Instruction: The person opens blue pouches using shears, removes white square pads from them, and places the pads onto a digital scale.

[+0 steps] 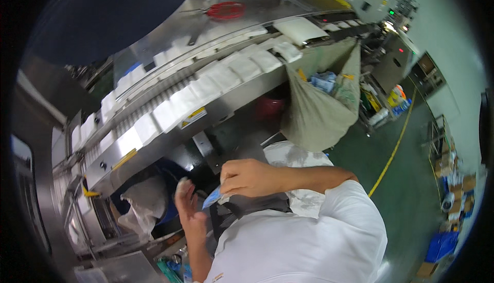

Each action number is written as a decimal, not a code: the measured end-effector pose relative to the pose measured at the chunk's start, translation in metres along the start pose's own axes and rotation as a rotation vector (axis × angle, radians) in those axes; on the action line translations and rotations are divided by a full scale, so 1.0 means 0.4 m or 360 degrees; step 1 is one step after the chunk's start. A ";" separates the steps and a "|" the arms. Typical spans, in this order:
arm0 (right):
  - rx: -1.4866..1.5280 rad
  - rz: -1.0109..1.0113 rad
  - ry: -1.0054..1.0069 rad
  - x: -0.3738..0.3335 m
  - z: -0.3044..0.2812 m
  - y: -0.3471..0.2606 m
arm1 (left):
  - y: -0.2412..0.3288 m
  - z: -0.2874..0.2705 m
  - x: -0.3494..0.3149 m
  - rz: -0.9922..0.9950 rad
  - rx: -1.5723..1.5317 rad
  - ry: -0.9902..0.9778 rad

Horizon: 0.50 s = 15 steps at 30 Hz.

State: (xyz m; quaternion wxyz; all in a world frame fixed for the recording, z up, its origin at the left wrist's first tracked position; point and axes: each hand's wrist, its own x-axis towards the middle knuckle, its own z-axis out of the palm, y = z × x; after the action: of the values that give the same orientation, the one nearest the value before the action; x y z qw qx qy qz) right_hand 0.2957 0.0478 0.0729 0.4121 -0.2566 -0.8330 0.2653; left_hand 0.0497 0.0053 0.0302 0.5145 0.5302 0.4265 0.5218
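Observation:
My right hand [249,177] is closed in front of my body, its fingers pressed together on a small blue-and-white packet [211,198] that looks like soft film. The packet sticks out below the fingers toward my left hand; the rest is hidden in the grip. My left hand [188,203] is raised just beside it, fingers apart and holding nothing. Past both hands runs a slatted metal conveyor [146,95], where white folded pads [183,103] lie in a slanting row.
A beige cloth sack [316,121] with blue-and-white packets [323,81] inside hangs at the conveyor's right end. Below the conveyor at left stands a dark blue bin [172,198] with a whitish bag [146,200]. Red-handled scissors [225,11] lie on the metal top.

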 end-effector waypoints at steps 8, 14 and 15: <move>0.0339 0.0338 0.0174 0.006 0.044 -0.008 | 0.031 0.059 0.027 0.0217 0.0068 0.0104; 0.0190 0.0083 0.0400 -0.013 0.070 -0.021 | -0.011 0.025 0.052 -0.0164 -0.0481 0.0428; 0.0150 0.0102 0.0422 -0.038 0.065 -0.022 | -0.002 0.002 0.072 -0.0169 -0.0605 0.0540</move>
State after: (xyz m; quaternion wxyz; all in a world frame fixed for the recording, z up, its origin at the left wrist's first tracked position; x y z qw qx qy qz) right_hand 0.2805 0.0257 0.0566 0.5215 -0.2962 -0.7493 0.2807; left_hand 0.0532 0.0336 0.0329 0.5525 0.3057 0.4282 0.6465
